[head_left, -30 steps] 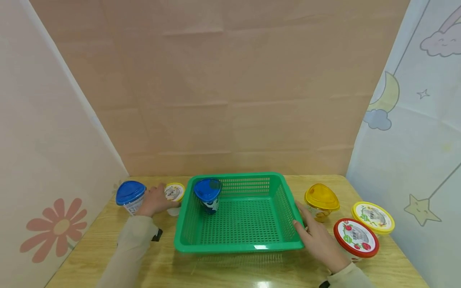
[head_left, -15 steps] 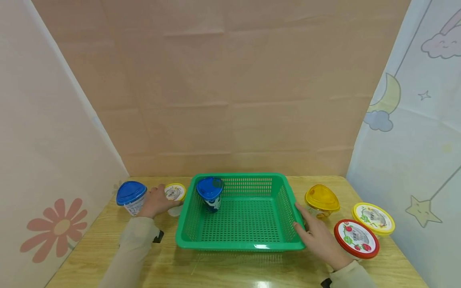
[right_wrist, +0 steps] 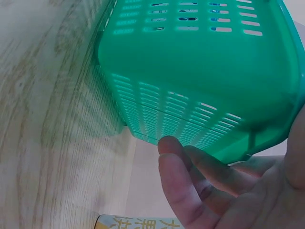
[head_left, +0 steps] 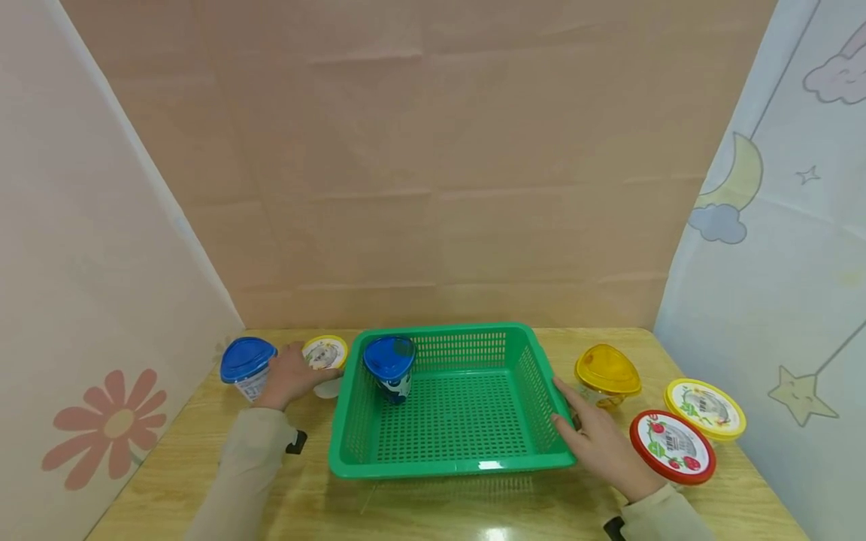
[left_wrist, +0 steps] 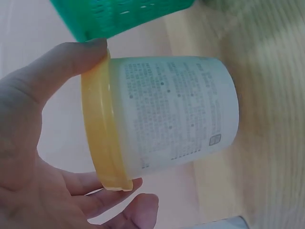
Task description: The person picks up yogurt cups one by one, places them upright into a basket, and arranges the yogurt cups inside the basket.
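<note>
My left hand (head_left: pixel 287 376) grips a yellow-lidded plastic tub (left_wrist: pixel 176 107) by its lid. In the left wrist view the thumb lies on one side of the lid and the fingers on the other, with the tub's base close over the table. The green basket (head_left: pixel 453 469) stands just to the right of that tub. At the basket's right end, my right hand (head_left: pixel 602 447) holds the rim, thumb on top and fingers against the outer wall (right_wrist: pixel 171 112). A tub with a blue three-cornered lid (head_left: pixel 391 361) sits inside the basket's back left corner.
Left of my left hand stands another blue-lidded tub (head_left: pixel 246 361). On the right of the wooden table (head_left: pixel 399 518) are an amber-lidded tub (head_left: pixel 607 368), a yellow-lidded tub (head_left: pixel 710 409) and a red-lidded tub (head_left: pixel 673 447). Papered walls (head_left: pixel 433 165) enclose the back and sides.
The yellow-lidded tub in my left hand has risen slightly within the last half second. The basket has shifted a little under my right hand, which keeps its hold.
</note>
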Available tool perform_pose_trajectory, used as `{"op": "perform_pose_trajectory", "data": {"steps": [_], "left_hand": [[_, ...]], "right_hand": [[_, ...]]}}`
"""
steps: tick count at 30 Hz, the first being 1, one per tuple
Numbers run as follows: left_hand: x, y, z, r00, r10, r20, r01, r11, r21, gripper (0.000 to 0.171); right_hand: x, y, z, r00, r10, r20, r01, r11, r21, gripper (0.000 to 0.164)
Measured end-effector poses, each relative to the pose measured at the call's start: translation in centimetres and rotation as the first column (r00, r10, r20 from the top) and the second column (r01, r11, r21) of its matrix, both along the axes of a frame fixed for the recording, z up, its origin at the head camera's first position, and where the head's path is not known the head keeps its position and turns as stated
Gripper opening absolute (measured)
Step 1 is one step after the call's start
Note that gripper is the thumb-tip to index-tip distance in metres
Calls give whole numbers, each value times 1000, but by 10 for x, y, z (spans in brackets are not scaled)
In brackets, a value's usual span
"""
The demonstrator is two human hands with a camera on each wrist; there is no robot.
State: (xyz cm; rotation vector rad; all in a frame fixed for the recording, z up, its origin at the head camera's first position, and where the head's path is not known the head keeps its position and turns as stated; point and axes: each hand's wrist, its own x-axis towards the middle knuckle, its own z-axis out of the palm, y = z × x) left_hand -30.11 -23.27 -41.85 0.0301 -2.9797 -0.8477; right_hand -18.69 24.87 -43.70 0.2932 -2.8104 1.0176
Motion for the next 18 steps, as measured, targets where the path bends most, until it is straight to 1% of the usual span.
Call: {"op": "perform_pose_trajectory", "data": {"steps": [2, 5, 9, 14, 18], "left_hand": [[1, 0, 4, 1000, 7, -2, -7, 1000, -3, 103], [5, 2, 13, 1000, 18, -15, -18, 1000, 22, 105], [10, 4, 28, 997, 33, -62, -30, 998, 55, 104], [11, 2, 39, 992, 26, -125, -19, 998, 60, 107], [21, 7, 53, 987, 15, -159, -2, 997, 82, 108]], "right_hand": [[-1, 0, 0, 1000, -2, 1, 2, 1000, -1, 60], [-2, 0, 0, 1000, -4, 8, 4, 1000, 1, 60], [-2, 0, -2, 1000, -2, 7, 2, 1000, 5, 60], [-1, 1, -3, 1000, 8, 6, -8, 1000, -3, 60], [-1, 1, -2, 1000, 12, 16, -12, 1000, -6, 60]]}}
